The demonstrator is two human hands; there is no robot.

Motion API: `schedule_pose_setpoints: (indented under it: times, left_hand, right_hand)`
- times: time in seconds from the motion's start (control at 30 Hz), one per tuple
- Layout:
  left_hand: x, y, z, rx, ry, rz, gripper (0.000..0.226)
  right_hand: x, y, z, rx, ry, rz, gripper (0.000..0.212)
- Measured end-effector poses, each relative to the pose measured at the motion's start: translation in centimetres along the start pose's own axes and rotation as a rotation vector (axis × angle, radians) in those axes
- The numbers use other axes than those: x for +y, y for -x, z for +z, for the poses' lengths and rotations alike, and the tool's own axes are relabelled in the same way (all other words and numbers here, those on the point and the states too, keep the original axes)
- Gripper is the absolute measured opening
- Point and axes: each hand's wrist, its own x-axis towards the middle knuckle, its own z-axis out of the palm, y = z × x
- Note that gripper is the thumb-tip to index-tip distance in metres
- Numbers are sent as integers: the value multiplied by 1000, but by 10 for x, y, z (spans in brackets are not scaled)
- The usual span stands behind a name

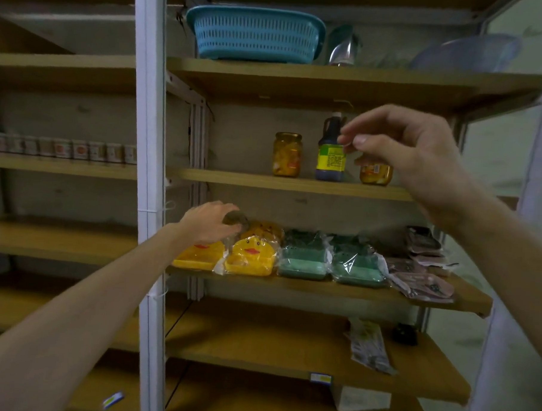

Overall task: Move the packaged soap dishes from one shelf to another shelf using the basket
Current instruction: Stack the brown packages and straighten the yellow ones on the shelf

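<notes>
On the wooden shelf [322, 290], your left hand [211, 223] curls over yellow duck-faced packaged soap dishes [250, 255]; your right hand [402, 152] hovers empty, fingers loosely curled, below the blue slotted plastic basket [255, 33].

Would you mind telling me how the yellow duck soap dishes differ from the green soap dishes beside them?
The yellow duck soap dishes show an orange beak; the green soap dishes show none. The yellow ones sit leftmost, under the left hand; the green ones lie untouched further right. Both are wrapped in clear plastic on the same shelf.

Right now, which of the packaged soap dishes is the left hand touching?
The leftmost yellow duck dish: the left hand rests on its top. The other yellow dish and the green ones lie untouched.
</notes>
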Motion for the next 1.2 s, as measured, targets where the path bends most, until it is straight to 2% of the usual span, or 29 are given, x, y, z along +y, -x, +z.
schedule_pose_setpoints:
  times: [0.27, 0.37, 0.47, 0.53, 0.6, 0.67, 0.73, 0.8, 1.0, 1.2]
  left_hand:
    - [-72, -30, 48, -76, 81, 50, 54]
    - [-100, -41, 67, -119, 102, 95, 45]
    - [-130, -48, 90, -263, -19, 125, 65]
    - [-147, -53, 106, -331, -143, 153, 66]
    - [-159, -57, 121, -345, -211, 165, 62]
    - [-169, -63, 136, -313, -235, 207, 57]
    - [-180, -69, 147, -311, -222, 240, 57]
    - [-190, -74, 156, -329, -179, 280, 58]
    - [-199, -70, 169, -301, -81, 307, 63]
    - [-192, -66, 171, -228, -88, 269, 78]
  right_hand:
    - [84, -46, 95, -88, 57, 183, 16]
    - [124, -66, 143, -122, 97, 234, 14]
    - [170, -77, 188, -214, 177, 288, 16]
    - [199, -80, 214, -344, 287, 313, 19]
    - [223, -76, 235, -528, 402, 363, 29]
    - [243, -68, 252, -680, 513, 422, 48]
    - [263, -55, 264, -745, 612, 444, 69]
    - [280, -41, 272, -770, 642, 479, 78]
    - [316, -5, 291, -794, 731, 460, 57]
    - [329, -10, 301, -762, 794, 419, 52]
